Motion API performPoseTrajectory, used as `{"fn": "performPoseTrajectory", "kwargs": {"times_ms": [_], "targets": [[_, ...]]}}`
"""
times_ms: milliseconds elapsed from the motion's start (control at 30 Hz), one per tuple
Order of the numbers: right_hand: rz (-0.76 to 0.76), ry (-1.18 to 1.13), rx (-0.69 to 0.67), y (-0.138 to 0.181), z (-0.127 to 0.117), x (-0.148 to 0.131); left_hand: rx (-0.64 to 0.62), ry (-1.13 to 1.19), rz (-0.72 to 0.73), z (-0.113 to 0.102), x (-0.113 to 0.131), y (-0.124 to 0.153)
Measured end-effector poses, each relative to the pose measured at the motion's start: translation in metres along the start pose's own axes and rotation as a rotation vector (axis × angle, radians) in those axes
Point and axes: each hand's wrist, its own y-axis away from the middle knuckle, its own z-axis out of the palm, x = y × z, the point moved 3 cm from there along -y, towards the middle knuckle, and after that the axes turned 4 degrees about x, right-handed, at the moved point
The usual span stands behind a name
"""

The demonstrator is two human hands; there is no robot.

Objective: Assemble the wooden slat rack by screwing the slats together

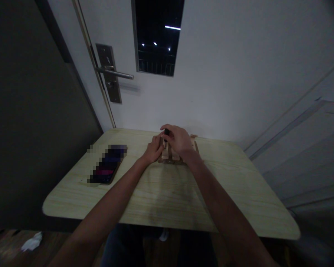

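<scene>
Near surface's [256,200] far edge, wooden tray [172,162]: right hand [180,139] pinches black piece [166,132]; left hand [153,149] at tray's left side, grip unclear. Best keep tray steady, pinch light.

Right side of bench [247,196] free, from right edge to right forearm [221,198]. Lane free too from front edge, between forearms. Near left edge, phone [108,165] in way; narrow gap to left forearm [115,196]. Door [211,74] walls off far edge. Wooden piece [172,158] near far edge hemmed by left hand [154,149] and right hand [180,139], black object [166,132] pinched in latter.
</scene>
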Motion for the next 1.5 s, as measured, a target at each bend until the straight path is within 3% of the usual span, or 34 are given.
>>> {"fn": "performPoseTrajectory", "kwargs": {"times_ms": [1233,1500], "targets": [[0.028,0.013,0.067,-0.002,-0.006,-0.003,0.007,0.032,0.032,-0.001,-0.001,0.000],[-0.072,-0.177,-0.097,-0.017,-0.019,-0.001,0.012,0.029,0.021,-0.003,0.002,0.001]]}}
